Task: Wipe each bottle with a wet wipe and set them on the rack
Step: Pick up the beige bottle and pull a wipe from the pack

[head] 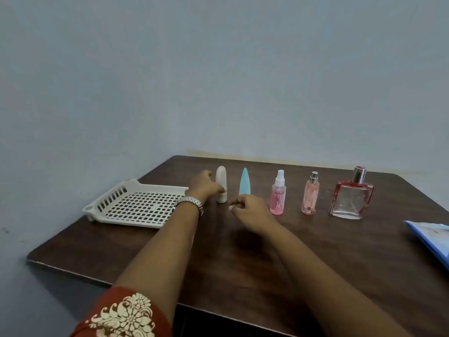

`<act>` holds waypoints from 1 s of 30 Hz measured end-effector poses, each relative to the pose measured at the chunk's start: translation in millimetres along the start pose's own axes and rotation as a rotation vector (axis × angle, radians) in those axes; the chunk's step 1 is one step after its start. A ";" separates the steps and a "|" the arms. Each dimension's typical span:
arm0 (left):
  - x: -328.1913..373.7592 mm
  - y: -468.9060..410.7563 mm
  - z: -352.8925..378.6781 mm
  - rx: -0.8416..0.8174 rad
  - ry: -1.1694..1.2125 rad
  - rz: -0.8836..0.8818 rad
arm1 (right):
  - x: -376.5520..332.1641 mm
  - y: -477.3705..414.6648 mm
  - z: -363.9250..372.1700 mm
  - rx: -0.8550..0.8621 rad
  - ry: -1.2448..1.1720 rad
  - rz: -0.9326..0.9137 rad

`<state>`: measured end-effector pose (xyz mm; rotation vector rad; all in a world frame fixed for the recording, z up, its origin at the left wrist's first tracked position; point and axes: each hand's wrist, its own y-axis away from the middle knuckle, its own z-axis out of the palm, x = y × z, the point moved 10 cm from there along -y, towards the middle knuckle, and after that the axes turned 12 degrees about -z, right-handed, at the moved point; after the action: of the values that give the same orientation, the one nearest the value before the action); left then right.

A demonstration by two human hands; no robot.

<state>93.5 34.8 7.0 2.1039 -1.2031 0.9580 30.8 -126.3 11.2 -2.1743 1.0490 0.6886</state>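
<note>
White bottle: opaque, smooth plastic, bullet-shaped with a rounded top. It stands upright on the surface, just right of the rack and first in the row. Faint mark low on it, too blurred to read. Left hand grips it low down, thumb across the front and fingers curved round the far side.

Blue bottle: matte pale blue, tapering to a point, upright just beside the white one. Its base is hidden behind the right hand. That hand hovers in front of it with fingers loosely curled toward the left, and nothing shows in it.

Further right, all upright and apart:
- Pink spray bottle: clear plastic, pink liquid, clear cap over a white nozzle. No legible label.
- Slim pink bottle: glass cylinder with a silver spray head. Small print near the base is unreadable.
- Square glass bottle: clear and flat-sided, red trim on the shoulders and edges, shiny silver cap.

Rack: white plastic tray with a grid of square holes and slotted side walls, at the surface's left edge. No bottle is in it.

Blue packet: glossy, cut off by the right frame edge, print too blurred to read.

Surface is dark brown wood grain with rounded corners. A metal link watch sits on the left wrist. Red sleeve has a cream floral print.
</note>
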 end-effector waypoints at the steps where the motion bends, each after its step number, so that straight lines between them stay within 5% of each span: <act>1: 0.9 -2.6 1.7 0.003 -0.018 0.006 | 2.0 0.1 0.1 -0.006 -0.015 0.000; 11: 4.7 6.0 -2.8 0.148 -0.271 -0.052 | 15.8 11.0 -15.1 -0.039 -0.166 -0.008; 19: 17.7 43.7 -20.5 0.187 -0.223 0.003 | 11.3 43.3 -43.8 -0.014 -0.209 0.007; 30: 59.1 192.0 61.2 -0.226 -0.118 0.338 | 26.1 127.5 -110.1 0.217 -0.176 0.056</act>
<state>-35.4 -128.5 34.7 1.8352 -1.6820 0.7994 -38.8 -281.0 28.8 -1.8706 1.0440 0.7408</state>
